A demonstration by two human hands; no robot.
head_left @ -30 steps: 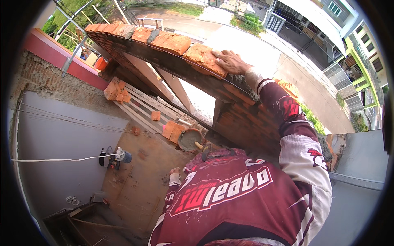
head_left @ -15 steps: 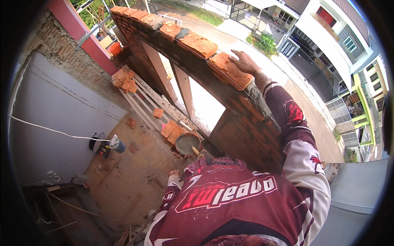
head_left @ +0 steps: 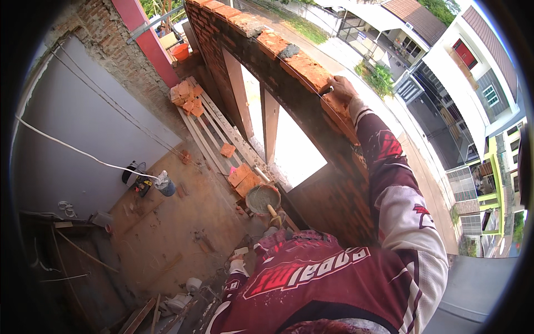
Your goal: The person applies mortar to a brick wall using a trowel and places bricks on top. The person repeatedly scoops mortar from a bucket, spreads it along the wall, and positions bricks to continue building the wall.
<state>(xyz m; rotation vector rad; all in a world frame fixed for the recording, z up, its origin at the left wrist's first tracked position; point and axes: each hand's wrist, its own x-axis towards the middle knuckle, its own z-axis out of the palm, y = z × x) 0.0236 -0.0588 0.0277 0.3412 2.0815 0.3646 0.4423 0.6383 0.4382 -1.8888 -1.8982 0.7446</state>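
Curled fingers of my right hand (head_left: 342, 89) rest at the top edge of the brick wall (head_left: 306, 119), where two orange bricks meet. One brick (head_left: 336, 108) lies under the hand; another brick (head_left: 307, 68) lies just beyond, with grey mortar (head_left: 288, 51) at its far end. A thin line runs along the bricks' edge and passes close to my fingertips; whether they pinch it cannot be made out. Low by my body, my left hand (head_left: 238, 258) is closed around something small and pale that I cannot identify.
A round pan of grey mortar (head_left: 262, 200) with a wooden-handled tool (head_left: 271, 210) in it stands below the wall. Loose bricks (head_left: 243, 179) and planks (head_left: 214, 131) lie beside it. The wall has a window opening (head_left: 295, 150); a bucket (head_left: 166, 186) is farther left.
My right hand, stretched flat above the brick before, has curled its fingers at the brick's far end. The whole view has shifted. Something pale now shows at my left hand.
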